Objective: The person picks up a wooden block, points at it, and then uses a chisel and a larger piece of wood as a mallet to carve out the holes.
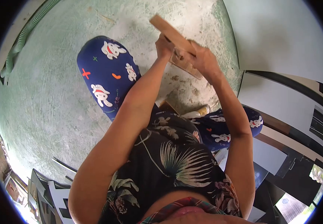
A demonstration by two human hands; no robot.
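Observation:
A light brown wooden strip (170,33) slants up to the left in front of me, above the floor. My right hand (204,61) is closed round its lower right end. My left hand (164,47) is closed just under the strip, with its fingers partly hidden behind the wood; what it grips is unclear. A second flat wooden piece (186,68) shows below and between the hands, close to both. Whether the two wooden parts are joined cannot be seen.
Knees in blue patterned trousers (105,71) lie either side. A shoe (204,110) and small wooden piece (169,107) are near my body. A green hose (31,33) runs upper left; stacked panels (280,91) stand right, dark frames (44,192) lower left.

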